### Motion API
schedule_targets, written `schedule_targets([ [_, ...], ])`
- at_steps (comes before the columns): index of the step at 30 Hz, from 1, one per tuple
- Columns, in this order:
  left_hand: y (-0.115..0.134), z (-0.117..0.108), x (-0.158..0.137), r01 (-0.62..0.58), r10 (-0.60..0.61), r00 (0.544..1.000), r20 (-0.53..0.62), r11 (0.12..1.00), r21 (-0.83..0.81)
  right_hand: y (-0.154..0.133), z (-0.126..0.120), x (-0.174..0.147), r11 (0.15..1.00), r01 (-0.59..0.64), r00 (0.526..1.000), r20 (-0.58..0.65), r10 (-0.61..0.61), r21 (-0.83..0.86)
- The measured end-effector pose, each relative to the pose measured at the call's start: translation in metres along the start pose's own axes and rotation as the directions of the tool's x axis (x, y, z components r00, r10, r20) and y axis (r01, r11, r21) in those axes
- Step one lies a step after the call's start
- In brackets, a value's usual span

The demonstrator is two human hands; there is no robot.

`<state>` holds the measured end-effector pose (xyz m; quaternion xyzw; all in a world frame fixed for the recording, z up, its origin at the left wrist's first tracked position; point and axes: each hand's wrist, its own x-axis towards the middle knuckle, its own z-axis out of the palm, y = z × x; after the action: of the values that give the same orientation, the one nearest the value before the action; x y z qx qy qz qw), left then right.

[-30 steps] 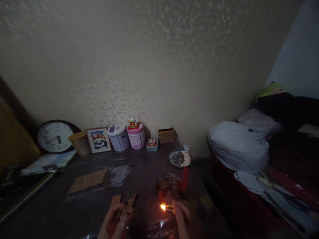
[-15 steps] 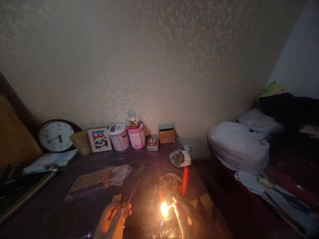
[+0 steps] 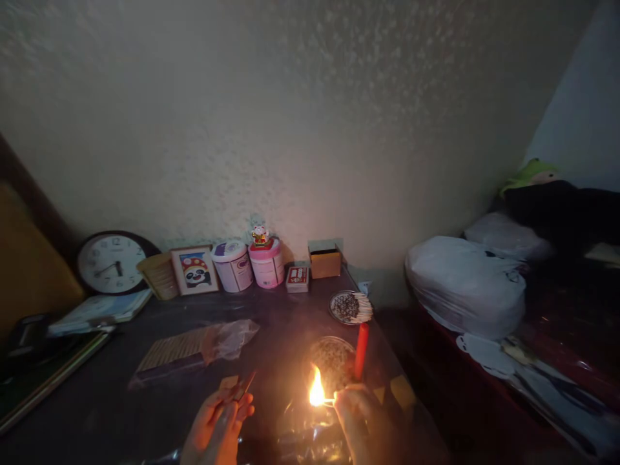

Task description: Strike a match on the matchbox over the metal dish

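My right hand pinches a burning match at the bottom middle of the dark table; its flame stands just in front of a round dish of spent matches. An upright red candle rises beside that dish, right above my right hand. My left hand holds a small matchbox to the left of the flame.
A second dish with matches lies farther back. Along the wall stand a clock, a panda picture, two tubs, a red tin and a small box. A bag of sticks lies left; white bags sit right.
The match flame has grown from a small spark to a tall flame and lights the table. My right hand lifted slightly; my left hand lowered a little with the matchbox.
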<state>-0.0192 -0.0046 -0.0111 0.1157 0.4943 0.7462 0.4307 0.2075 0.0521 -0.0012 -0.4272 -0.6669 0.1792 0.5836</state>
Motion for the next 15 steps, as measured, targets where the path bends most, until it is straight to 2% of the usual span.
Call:
schedule_targets([
  [3,0.000,0.000,0.000,0.018,-0.018,1.000,0.001,0.999,-0.050,0.000,0.006,-0.003,0.991,-0.098,0.995,0.025,0.096,0.090],
  [8,0.006,0.011,-0.005,0.036,-0.039,0.998,-0.046,0.996,-0.076,0.011,0.009,-0.008,0.965,-0.246,0.966,0.102,0.236,0.095],
  [11,0.011,0.017,-0.007,0.017,-0.022,0.995,-0.095,0.998,-0.058,0.017,0.010,-0.009,0.960,-0.262,0.960,0.127,0.250,0.095],
  [15,0.012,0.017,-0.007,-0.028,0.029,0.998,-0.048,1.000,0.007,0.020,0.010,-0.008,0.954,-0.282,0.954,0.138,0.266,0.104],
])
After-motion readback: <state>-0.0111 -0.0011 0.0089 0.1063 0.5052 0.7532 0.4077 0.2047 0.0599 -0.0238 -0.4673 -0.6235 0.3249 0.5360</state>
